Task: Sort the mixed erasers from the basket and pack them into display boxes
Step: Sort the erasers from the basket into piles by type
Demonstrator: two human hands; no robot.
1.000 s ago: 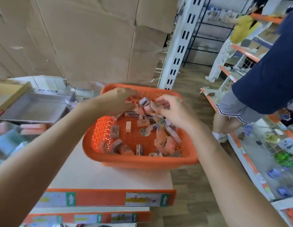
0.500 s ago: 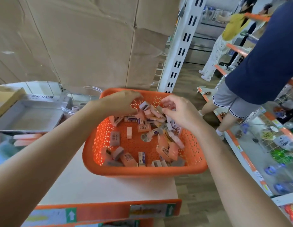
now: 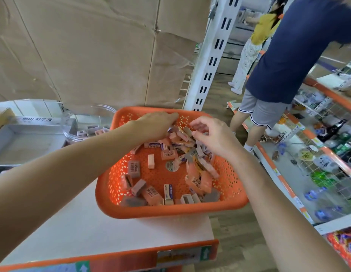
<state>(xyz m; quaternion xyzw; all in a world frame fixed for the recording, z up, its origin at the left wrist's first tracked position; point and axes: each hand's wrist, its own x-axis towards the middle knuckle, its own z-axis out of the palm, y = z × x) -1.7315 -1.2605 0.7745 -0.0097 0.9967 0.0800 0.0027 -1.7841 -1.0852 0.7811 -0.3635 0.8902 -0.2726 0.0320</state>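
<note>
Sorting stage: erasers (image 3: 166, 155) lie loose in the orange basket (image 3: 170, 212) at the right edge of the desk (image 3: 92, 222), heaped toward its far wall. Left hand (image 3: 155, 124) lies flat over the heap, grip hidden; right hand (image 3: 211, 136) fingers (image 3: 196, 124) pinch one. Grey box (image 3: 23, 142) stands beyond the desk's left edge. Erasers are likely light and firm, with slick sleeves; take each by its long sides.

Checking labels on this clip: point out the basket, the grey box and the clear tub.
basket (image 3: 170, 212): head view, near rim.
grey box (image 3: 23, 146): head view, bare floor.
clear tub (image 3: 86, 118): head view, far wall.
</note>
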